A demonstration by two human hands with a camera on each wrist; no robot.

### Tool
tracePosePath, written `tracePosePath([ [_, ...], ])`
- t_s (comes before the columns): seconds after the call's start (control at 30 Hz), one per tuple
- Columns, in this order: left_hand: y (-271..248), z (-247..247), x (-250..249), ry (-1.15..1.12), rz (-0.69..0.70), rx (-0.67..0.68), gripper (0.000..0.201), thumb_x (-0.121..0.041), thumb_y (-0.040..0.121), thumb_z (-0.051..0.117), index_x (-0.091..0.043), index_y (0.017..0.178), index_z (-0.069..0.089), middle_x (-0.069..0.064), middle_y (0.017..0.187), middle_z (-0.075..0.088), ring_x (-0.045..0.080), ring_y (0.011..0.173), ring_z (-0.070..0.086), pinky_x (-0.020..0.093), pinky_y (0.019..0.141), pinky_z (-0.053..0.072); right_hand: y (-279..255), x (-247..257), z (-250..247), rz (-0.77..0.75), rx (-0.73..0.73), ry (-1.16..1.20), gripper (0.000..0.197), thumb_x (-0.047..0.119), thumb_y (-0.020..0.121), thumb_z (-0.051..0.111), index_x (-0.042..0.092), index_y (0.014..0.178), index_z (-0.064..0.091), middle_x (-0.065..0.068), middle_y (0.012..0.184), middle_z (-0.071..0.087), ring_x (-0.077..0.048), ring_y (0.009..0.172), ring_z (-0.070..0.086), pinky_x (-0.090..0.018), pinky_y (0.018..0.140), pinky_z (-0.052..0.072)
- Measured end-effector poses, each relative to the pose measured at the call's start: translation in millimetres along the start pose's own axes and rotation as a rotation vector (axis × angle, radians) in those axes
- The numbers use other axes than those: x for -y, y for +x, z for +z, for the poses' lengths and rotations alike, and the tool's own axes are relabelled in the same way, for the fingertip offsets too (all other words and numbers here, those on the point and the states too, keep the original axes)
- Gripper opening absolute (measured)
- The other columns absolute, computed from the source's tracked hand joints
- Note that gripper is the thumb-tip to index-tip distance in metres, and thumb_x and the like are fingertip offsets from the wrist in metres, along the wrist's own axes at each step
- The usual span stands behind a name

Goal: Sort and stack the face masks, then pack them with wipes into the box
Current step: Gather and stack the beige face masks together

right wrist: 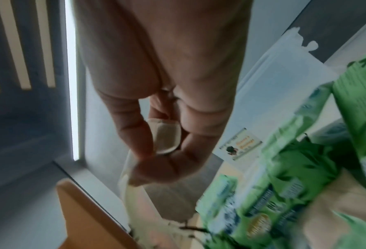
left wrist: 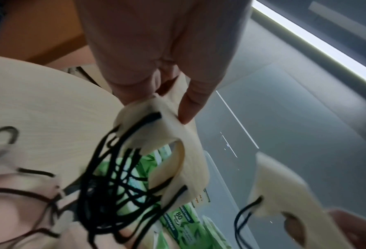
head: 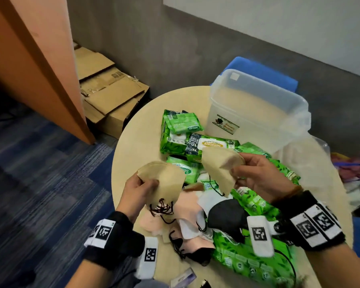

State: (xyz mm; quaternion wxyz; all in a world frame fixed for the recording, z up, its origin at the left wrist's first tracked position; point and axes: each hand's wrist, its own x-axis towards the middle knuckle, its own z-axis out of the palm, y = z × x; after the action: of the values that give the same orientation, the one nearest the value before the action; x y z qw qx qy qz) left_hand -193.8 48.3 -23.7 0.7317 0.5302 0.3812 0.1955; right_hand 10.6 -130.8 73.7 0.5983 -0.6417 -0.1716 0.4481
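My left hand [head: 142, 189] grips a stack of beige face masks [head: 164, 179] above the table's left side; their dark ear loops [left wrist: 115, 182] hang in a tangle below. My right hand [head: 240, 170] pinches a single beige mask [head: 218, 165] by its edge, held up a little right of the stack. In the right wrist view the mask's corner [right wrist: 167, 138] shows between thumb and fingers. Loose pink, white and black masks [head: 197, 217] lie heaped on the round table [head: 129, 142]. Green wipe packs [head: 187, 140] lie around them. A clear plastic box [head: 256, 113] stands open at the back.
Large green wipe packs [head: 256, 256] lie under my right wrist near the table's front edge. A clear plastic bag [head: 306, 159] sits right of the box. Flattened cardboard [head: 110, 94] lies on the floor at left beside an orange panel [head: 40, 59]. A blue lid [head: 264, 71] is behind the box.
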Motion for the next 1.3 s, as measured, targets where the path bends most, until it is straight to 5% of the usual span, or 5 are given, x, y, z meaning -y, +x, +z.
tracePosePath([
  [0.13, -2.9, 18.2, -14.6, 0.005, 0.014, 0.086, 0.039, -0.011, 0.073, 0.064, -0.009, 0.112, 0.067, 0.008, 0.104, 0.074, 0.028, 0.098, 0.068, 0.042, 0.082, 0.056, -18.5, 14.3, 2.0, 0.022, 0.03, 0.095, 0.034, -0.007, 0.05, 0.071, 0.005, 0.081, 0.064, -0.011, 0.06, 0.06, -0.016, 0.034, 0.046, -0.017, 0.033, 0.038],
  [0.4, -20.5, 46.6, -33.0, -0.016, 0.075, 0.198, 0.019, -0.002, 0.088, 0.059, -0.014, 0.094, 0.073, -0.001, 0.087, 0.075, 0.011, 0.077, 0.066, 0.021, 0.067, 0.053, -45.6, 28.9, 13.1, -0.221, -0.015, -0.422, 0.029, -0.01, 0.077, 0.059, 0.015, 0.083, 0.071, -0.004, 0.077, 0.072, -0.014, 0.069, 0.064, -0.022, 0.066, 0.05],
  [0.63, -32.3, 62.4, -29.1, -0.015, 0.084, 0.115, 0.019, -0.007, 0.096, 0.053, -0.014, 0.1, 0.071, -0.002, 0.091, 0.075, 0.011, 0.08, 0.066, 0.028, 0.07, 0.053, -48.4, 13.4, 52.0, -0.643, -0.676, -1.026, 0.033, -0.01, 0.064, 0.064, 0.012, 0.089, 0.067, -0.004, 0.086, 0.063, -0.02, 0.07, 0.058, -0.025, 0.066, 0.038],
  [0.87, -51.4, 82.5, -34.6, -0.115, 0.123, 0.209, 0.021, -0.004, 0.099, 0.045, -0.005, 0.087, 0.063, -0.007, 0.058, 0.063, 0.002, 0.048, 0.053, 0.014, 0.047, 0.041, -27.4, -47.3, 100.7, -0.578, -0.569, -0.784, 0.033, 0.006, 0.072, 0.063, 0.01, 0.104, 0.072, -0.006, 0.091, 0.06, -0.016, 0.079, 0.057, -0.018, 0.074, 0.042],
  [1.3, -35.4, 60.3, -22.3, -0.141, 0.099, 0.229, 0.021, -0.008, 0.096, 0.052, -0.014, 0.1, 0.072, 0.005, 0.097, 0.075, 0.012, 0.084, 0.067, 0.024, 0.075, 0.056, -31.1, -40.9, 83.0, -0.458, -0.406, -0.836, 0.063, 0.021, 0.071, 0.052, 0.018, 0.133, 0.054, -0.001, 0.112, 0.046, -0.015, 0.102, 0.044, -0.035, 0.097, 0.043],
])
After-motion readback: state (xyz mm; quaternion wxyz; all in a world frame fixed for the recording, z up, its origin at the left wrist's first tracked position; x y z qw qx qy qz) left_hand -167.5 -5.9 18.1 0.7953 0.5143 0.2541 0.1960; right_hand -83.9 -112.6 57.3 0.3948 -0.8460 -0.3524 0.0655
